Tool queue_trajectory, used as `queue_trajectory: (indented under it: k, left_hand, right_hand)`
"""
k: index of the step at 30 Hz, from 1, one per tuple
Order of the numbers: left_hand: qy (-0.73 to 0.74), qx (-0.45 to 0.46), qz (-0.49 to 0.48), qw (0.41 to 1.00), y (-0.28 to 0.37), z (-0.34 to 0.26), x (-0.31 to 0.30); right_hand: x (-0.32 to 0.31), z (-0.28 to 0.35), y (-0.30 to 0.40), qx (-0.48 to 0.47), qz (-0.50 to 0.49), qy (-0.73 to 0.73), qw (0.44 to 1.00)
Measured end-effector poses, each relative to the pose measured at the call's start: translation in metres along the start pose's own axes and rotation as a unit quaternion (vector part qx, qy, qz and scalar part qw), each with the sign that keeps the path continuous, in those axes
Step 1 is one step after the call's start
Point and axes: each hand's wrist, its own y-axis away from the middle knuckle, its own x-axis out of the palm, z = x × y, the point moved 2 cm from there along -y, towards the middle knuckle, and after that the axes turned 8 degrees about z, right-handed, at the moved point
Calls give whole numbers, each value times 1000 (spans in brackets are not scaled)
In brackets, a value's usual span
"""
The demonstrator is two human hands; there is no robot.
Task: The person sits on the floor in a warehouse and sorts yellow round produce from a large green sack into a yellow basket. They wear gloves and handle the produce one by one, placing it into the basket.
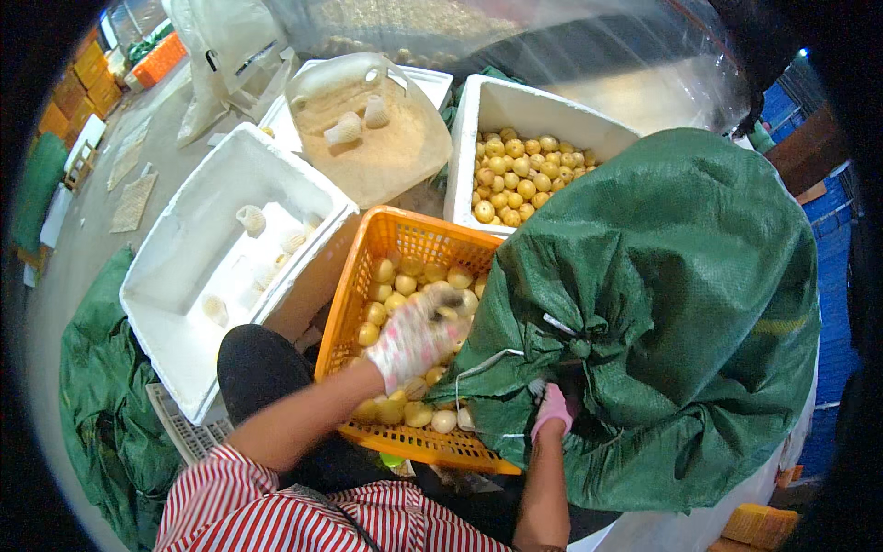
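My left hand [421, 332], in a white glove with pink spots, reaches over round yellow fruits [405, 283] in an orange plastic crate [407, 219]. Motion blurs its fingers, so whether it grips a fruit cannot be told. To the right, a large green woven sack [697, 276] bulges over the crate's side, its gathered mouth hanging into the crate. My right hand [554, 408], in a pink and grey glove, is closed on the loose cloth at that mouth. A white string [486, 360] trails from the sack over the fruits.
Left of the crate stands a white foam box [179, 276] with several net-sleeved fruits [251, 220] inside. Another foam box [545, 103] behind holds bare yellow fruits. Two foam net sleeves [343, 129] lie on a clear plastic bag [400, 165]. Another green sack [103, 414] lies far left.
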Motion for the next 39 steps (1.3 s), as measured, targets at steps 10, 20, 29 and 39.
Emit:
queue_trajectory:
  k: [10, 20, 29, 39]
  left_hand:
    - [165, -30, 180, 969, 83, 50, 108]
    - [55, -57, 105, 991, 74, 63, 90]
    - [54, -21, 76, 995, 103, 76, 101]
    - [-160, 33, 221, 961, 117, 90, 88]
  right_hand:
    - [-24, 59, 189, -7, 143, -345, 928]
    - [-9, 24, 188, -161, 196, -258, 932]
    - [-17, 30, 193, -100, 244, -346, 900]
    - [-7, 22, 202, -2, 431, -269, 861]
